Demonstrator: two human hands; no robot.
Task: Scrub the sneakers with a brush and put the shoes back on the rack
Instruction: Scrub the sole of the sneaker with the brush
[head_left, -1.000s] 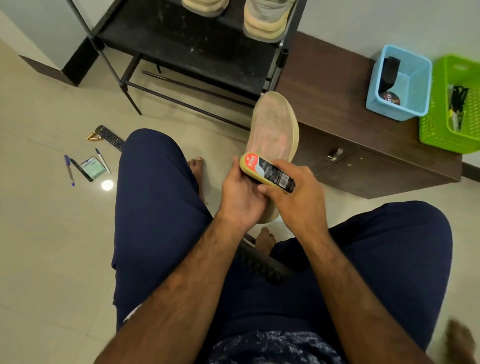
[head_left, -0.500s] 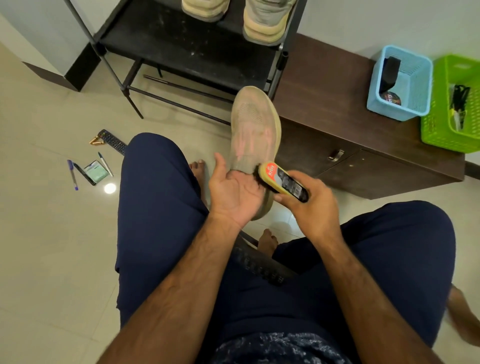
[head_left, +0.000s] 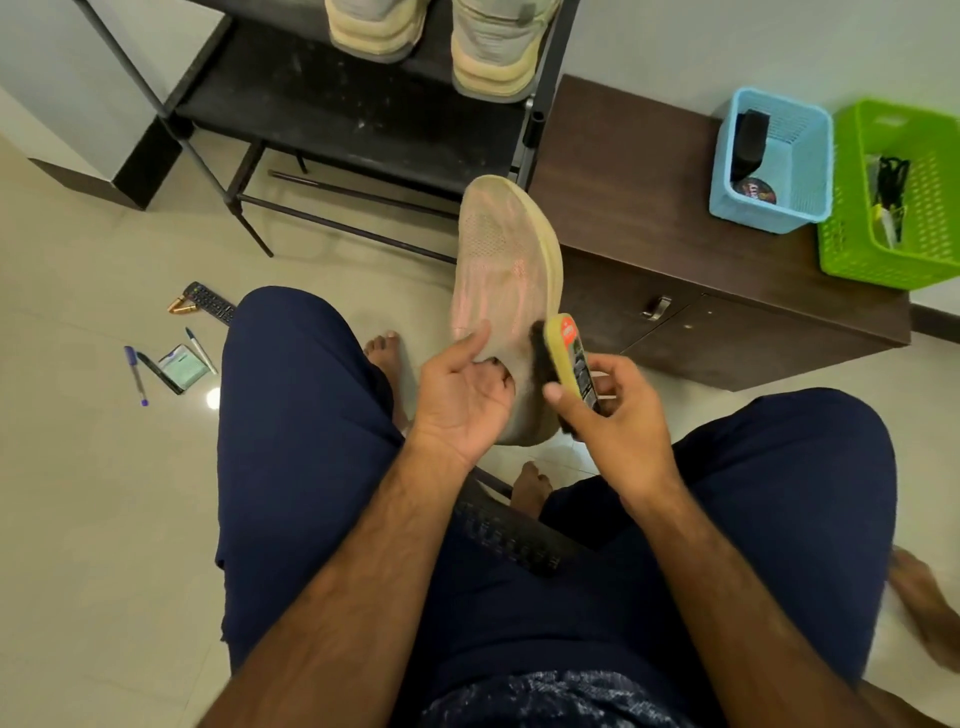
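With our left hand (head_left: 462, 395) gripping the sneaker (head_left: 504, 260) and our right hand (head_left: 608, 415) pinching the brush (head_left: 566, 358), we should press bristles flat, stroking short.

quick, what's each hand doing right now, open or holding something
left hand: holding the sneaker, fingers curled into its opening.
right hand: holding the brush, bristles against the sneaker.

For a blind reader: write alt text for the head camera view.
A seated person's left hand holds a worn sneaker while the right hand presses a brush against its side. Beyond, two shoes sit on a black rack beside a wooden cabinet.
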